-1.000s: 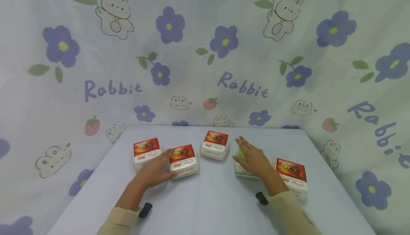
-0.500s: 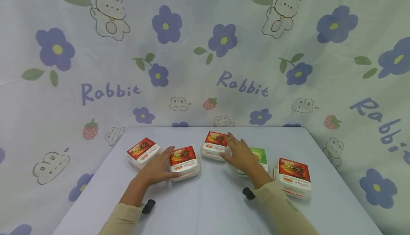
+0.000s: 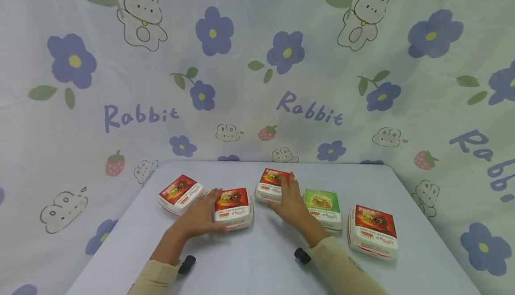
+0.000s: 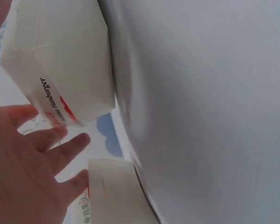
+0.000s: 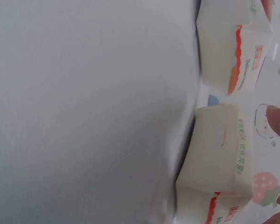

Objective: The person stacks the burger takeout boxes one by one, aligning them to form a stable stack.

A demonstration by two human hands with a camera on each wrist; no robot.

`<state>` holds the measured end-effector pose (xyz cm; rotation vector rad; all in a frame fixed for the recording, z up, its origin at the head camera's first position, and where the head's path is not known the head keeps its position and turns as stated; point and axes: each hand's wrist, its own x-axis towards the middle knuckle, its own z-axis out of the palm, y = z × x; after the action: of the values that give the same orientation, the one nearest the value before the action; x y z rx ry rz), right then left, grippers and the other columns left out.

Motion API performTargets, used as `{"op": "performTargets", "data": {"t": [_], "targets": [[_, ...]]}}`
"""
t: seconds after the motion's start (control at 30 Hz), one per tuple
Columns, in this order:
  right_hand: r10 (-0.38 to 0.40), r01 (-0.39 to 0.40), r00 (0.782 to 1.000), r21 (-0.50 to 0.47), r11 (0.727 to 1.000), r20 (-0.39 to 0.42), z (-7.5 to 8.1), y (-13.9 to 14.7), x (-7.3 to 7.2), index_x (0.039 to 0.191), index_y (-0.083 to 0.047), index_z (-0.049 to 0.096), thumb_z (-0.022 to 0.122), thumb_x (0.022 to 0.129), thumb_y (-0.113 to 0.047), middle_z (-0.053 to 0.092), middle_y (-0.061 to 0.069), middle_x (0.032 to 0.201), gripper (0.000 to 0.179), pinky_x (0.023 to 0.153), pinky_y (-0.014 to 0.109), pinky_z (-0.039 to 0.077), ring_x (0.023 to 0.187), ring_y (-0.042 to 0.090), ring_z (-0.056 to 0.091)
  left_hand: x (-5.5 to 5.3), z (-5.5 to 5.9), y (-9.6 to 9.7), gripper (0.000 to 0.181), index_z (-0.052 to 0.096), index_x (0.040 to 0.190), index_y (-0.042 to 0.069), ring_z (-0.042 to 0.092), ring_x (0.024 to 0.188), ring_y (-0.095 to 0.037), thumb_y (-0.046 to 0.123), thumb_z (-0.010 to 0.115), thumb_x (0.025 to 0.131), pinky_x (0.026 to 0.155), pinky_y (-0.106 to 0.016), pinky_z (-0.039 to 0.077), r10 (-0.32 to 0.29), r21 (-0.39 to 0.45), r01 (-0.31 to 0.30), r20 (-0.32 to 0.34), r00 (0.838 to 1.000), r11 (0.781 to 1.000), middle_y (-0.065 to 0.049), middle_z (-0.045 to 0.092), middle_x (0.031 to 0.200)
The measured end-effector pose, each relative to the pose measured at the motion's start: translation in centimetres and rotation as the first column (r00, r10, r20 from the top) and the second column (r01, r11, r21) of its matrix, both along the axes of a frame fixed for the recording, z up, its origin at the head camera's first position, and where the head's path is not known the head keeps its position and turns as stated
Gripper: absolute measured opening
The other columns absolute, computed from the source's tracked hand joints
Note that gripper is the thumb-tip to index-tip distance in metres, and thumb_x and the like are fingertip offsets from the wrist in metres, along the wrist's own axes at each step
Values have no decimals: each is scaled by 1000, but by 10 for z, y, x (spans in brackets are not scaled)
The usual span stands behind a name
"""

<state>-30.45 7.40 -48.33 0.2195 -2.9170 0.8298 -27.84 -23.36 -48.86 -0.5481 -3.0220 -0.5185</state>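
one green-topped box (image 3: 323,205) and four red-topped ones sit right side up on your white table (image 3: 253,268). your left hand (image 3: 199,217) is at the left side of the near red box (image 3: 234,212), fingers spread, thumb by its front; left wrist view puts fingertips right at that box, but you can't tell firm contact. the far-left red box (image 3: 179,193) lies at an angle just beyond that hand, partly covered by it.

your right hand (image 3: 293,205), fingers apart and pointing away from you, is over the right part of the back red box (image 3: 270,187); touch not clear in head view, and right wrist view only catches fingertips at its edge, gap to the boxes showing. green box is just right of that hand; the far-right red box (image 3: 373,230) is right of green, apart from it. tan sleeves (image 3: 342,270) on both your arms. rabbit-and-flower curtain (image 3: 245,80) behind the table.
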Motion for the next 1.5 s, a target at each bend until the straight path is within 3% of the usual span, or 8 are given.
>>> {"op": "performTargets", "data": {"t": [0.27,0.57,0.77,0.93,1.07,1.27,1.5], "targets": [[-4,-8,995,124,992,101,-11,10,-16,158,-20,8,81,69,-58,-12,20,160,122,106,66,25,143,48,4,4,5,2,129,25,155,15,25,141,-38,79,73,54,115,-55,14,4,-25,-3,33,999,1000,-12,36,152],[61,-68,990,52,996,124,-10,20,-24,158,-24,14,72,81,-56,-4,19,161,102,110,58,25,144,43,8,2,9,3,124,29,153,18,32,138,-35,82,70,55,113,-56,20,-15,-34,14,-18,1000,999,-9,40,148],[86,-93,986,39,995,139,-6,25,-25,158,-28,14,72,82,-54,-3,17,161,99,111,54,28,144,40,15,2,15,0,123,29,153,21,32,138,-35,84,68,54,105,-62,32,5,9,-5,-22,1000,1000,-8,39,149],[118,-125,983,40,991,143,-3,26,-27,158,-30,14,73,82,-52,-4,17,161,99,107,56,33,139,45,26,0,19,-6,123,28,154,18,33,138,-35,83,69,57,104,-61,35,16,15,-16,-41,999,1000,-11,38,151],[134,-144,978,50,988,161,-4,25,-26,158,-28,14,74,81,-52,-6,17,161,101,104,55,37,135,46,33,0,21,-10,122,26,155,18,34,138,-36,83,67,60,103,-61,35,26,29,-24,-45,999,999,-11,36,152],[150,-157,970,24,987,191,-11,24,-17,157,-28,17,78,77,-51,-5,15,162,103,103,58,37,136,46,32,6,21,-12,118,23,155,24,37,136,-34,84,64,62,99,-61,40,38,73,-35,-45,998,997,-8,34,153],[172,-183,967,47,982,186,-16,25,-7,157,-31,20,79,74,-54,0,13,162,104,102,58,38,136,45,33,9,30,-9,115,23,155,27,39,134,-36,74,73,63,96,-63,41,61,91,-55,-59,996,994,-8,34,153]]}}
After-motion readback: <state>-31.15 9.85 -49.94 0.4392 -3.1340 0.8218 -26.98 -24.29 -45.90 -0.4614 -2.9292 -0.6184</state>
